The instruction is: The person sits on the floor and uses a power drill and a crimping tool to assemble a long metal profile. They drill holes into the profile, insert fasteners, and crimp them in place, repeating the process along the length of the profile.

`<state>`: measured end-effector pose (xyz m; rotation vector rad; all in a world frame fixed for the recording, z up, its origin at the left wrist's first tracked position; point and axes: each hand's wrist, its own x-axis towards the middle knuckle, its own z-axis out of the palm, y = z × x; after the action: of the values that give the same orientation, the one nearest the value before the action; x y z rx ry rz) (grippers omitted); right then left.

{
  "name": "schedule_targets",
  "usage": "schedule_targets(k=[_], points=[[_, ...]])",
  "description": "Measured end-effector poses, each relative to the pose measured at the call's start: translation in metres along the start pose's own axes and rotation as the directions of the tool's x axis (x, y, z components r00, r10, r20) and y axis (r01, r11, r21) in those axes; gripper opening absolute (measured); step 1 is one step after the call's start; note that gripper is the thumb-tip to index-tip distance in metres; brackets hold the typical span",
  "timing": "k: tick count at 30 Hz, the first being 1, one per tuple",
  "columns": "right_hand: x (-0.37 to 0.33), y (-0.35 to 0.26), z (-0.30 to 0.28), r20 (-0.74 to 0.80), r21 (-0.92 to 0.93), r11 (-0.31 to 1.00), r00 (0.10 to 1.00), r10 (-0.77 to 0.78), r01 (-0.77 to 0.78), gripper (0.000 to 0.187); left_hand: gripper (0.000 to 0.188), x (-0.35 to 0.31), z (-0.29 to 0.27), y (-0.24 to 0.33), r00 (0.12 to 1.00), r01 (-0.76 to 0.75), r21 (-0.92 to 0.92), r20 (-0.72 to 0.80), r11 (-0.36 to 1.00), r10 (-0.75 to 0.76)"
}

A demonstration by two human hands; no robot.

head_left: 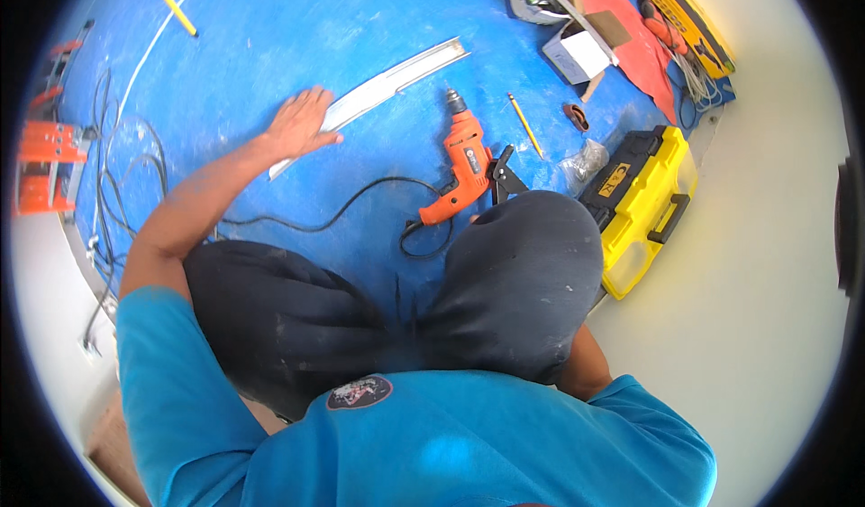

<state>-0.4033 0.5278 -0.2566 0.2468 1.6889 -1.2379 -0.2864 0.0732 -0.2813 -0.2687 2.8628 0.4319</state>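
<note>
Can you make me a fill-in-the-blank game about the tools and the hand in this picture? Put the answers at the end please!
1. The person's hand on the long pale strip is the ____ one.
2. The drill has a body coloured ____.
3. In the picture, the pencil lies to the ____ of the drill.
4. The big tool case is black and ____.

Missing words: left; orange; right; yellow.

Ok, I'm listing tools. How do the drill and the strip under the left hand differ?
The drill is mostly orange; the strip is whitish. The drill is bulky and pistol-shaped, the strip long and narrow. The left hand lies over the strip, while the drill lies apart from that hand. Both lie on the blue floor.
</note>
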Motion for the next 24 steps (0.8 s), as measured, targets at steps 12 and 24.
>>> schedule_targets(k=[12, 24], points=[[0.047, -0.043, -0.047, -0.088, -0.114, 0.992, 0.994, -0.07, 0.06, 0.048, 0.04, 0.056, -0.026, 0.072, 0.931, -0.229, -0.322, 0.202, 0.919, 0.303], [0.165, -0.086, -0.067, -0.496, -0.573, 0.778, 0.647, -0.579, 0.258, 0.057, 0.041, 0.056, -0.029, 0.038, 0.945, -0.121, -0.25, 0.269, 0.961, 0.189]])
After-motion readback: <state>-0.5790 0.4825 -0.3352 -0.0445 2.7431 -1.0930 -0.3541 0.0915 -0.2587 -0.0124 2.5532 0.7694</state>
